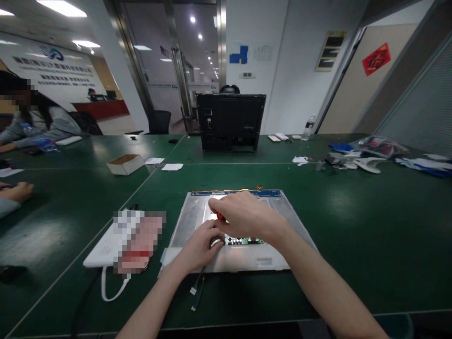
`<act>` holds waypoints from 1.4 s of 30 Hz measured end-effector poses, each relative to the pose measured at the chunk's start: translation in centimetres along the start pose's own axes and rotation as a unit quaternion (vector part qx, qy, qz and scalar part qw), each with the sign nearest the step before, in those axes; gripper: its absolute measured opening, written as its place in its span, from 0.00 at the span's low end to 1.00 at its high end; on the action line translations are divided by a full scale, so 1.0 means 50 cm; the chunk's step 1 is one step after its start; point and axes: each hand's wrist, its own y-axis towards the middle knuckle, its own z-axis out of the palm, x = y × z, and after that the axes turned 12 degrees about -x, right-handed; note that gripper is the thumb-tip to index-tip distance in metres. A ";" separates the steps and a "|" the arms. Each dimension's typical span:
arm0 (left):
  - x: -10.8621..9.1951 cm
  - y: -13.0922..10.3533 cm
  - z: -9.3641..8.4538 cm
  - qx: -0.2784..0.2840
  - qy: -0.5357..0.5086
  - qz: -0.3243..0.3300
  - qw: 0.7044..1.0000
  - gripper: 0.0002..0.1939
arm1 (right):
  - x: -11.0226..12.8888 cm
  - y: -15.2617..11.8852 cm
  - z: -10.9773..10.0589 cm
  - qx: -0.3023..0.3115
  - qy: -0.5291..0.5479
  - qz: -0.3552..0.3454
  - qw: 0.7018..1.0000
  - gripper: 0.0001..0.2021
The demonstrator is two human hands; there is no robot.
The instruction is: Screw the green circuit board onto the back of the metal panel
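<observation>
Head view: a flat metal panel (pixel 243 260) lies on the green tabletop (pixel 356 226). The right hand (pixel 245 214) grips a red tool (pixel 220 216), apparently fastening or unfastening near the circuit board (pixel 240 241); the left hand (pixel 202 245) curls beside the tool, its hold unclear. Steady, straight pressure seems called for next.

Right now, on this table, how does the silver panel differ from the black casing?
The silver panel lies flat, whereas the black casing stands up. The panel shows bright metal; the casing is dark. The panel is beneath the left hand and right hand; the casing is farther away. Both rest on the green table.
</observation>
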 end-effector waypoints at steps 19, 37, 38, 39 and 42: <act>-0.009 0.001 -0.002 -0.003 -0.013 0.010 1.000 0.09 | -0.002 -0.004 0.003 -0.008 -0.003 -0.029 1.000 0.07; -0.011 0.000 -0.002 0.001 -0.004 -0.002 1.000 0.07 | -0.001 -0.002 0.003 0.015 0.043 -0.047 0.998 0.14; -0.011 -0.001 -0.002 0.000 0.000 -0.007 1.000 0.06 | 0.001 -0.002 0.003 0.014 0.041 -0.045 0.998 0.14; -0.011 -0.001 -0.002 -0.001 0.005 -0.011 1.000 0.06 | 0.002 -0.002 0.003 0.011 0.035 -0.038 0.999 0.14; -0.011 -0.002 -0.002 0.006 0.012 -0.013 1.000 0.06 | 0.005 0.000 0.004 -0.005 0.002 0.002 1.000 0.14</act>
